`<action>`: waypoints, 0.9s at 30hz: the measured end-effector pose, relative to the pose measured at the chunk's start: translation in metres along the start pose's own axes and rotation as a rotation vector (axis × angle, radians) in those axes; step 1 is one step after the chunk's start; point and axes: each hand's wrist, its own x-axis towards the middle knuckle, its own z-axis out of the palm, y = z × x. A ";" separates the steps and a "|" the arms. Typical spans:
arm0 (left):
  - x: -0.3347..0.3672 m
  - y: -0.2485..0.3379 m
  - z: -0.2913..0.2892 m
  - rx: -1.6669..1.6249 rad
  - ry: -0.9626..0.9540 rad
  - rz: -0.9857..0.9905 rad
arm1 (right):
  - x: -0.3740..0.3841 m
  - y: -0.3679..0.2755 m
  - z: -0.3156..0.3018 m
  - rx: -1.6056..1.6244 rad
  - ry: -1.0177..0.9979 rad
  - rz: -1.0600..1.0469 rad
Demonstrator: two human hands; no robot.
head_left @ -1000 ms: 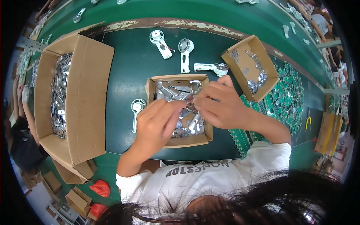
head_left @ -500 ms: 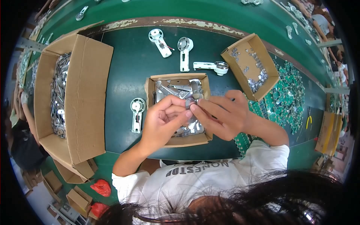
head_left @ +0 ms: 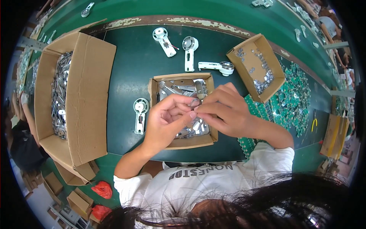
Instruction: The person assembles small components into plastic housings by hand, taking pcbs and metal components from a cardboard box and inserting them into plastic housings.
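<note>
My left hand (head_left: 167,120) and my right hand (head_left: 225,110) meet over an open cardboard box (head_left: 153,91). Between their fingertips is a small shiny metal piece with a rounded end (head_left: 195,102); my fingers hide the rest of it. My left thumb and forefinger grip it from the left, and the right fingertips pinch it from the right. Inside the box lie silver metal plates (head_left: 179,84), long with rounded ends. Beyond the box are white handheld-fan housings (head_left: 166,44), (head_left: 189,53), (head_left: 216,68), and another housing (head_left: 140,115) lies left of it.
A tall cardboard box (head_left: 89,99) of metal parts stands at the left. Back right, a smaller box (head_left: 276,76) contains little metal pieces, beside piled green circuit boards (head_left: 293,95). Yellow-handled pliers (head_left: 314,124) lie far right. A green belt (head_left: 152,8) runs behind the table.
My right hand's fingers have drawn closer together around the metal piece, which has tilted so its round end shows more. Parts on the belt have shifted slightly right.
</note>
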 end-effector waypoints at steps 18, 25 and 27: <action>0.000 -0.004 0.004 -0.043 0.028 0.046 | -0.001 -0.006 0.002 -0.038 0.026 -0.005; -0.003 -0.008 0.003 0.069 0.068 0.047 | 0.020 0.017 -0.027 -0.124 0.088 0.050; -0.006 -0.011 0.002 0.100 0.048 0.055 | 0.050 0.040 -0.049 -0.179 0.121 0.330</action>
